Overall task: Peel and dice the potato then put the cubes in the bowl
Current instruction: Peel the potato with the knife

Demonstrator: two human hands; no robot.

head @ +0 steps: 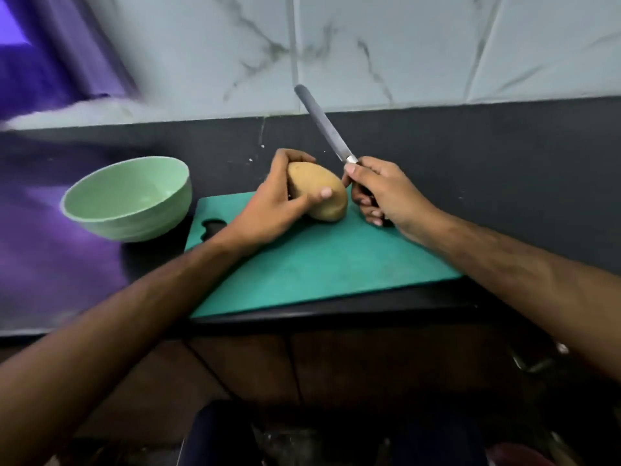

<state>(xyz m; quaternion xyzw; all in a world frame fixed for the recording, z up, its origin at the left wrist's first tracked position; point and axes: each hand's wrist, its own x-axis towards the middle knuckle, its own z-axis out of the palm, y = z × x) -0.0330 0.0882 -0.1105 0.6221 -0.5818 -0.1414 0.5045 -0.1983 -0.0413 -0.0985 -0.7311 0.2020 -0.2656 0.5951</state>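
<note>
Left hand (279,200) clamped on unpeeled potato (319,193); right hand (379,193) gripping knife (322,126). Peel shallow, blade away from your thumb.

The knife (322,124) handle is hidden inside the right hand (379,193). The left hand (279,203) covers the potato's (319,193) left end. Upper left of the frame is a purple blur. Dark, unclear shapes fill the bottom edge.

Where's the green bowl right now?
In the head view, the pale green round bowl stands at left on the dark counter, just beyond the teal cutting board's left edge.
</note>
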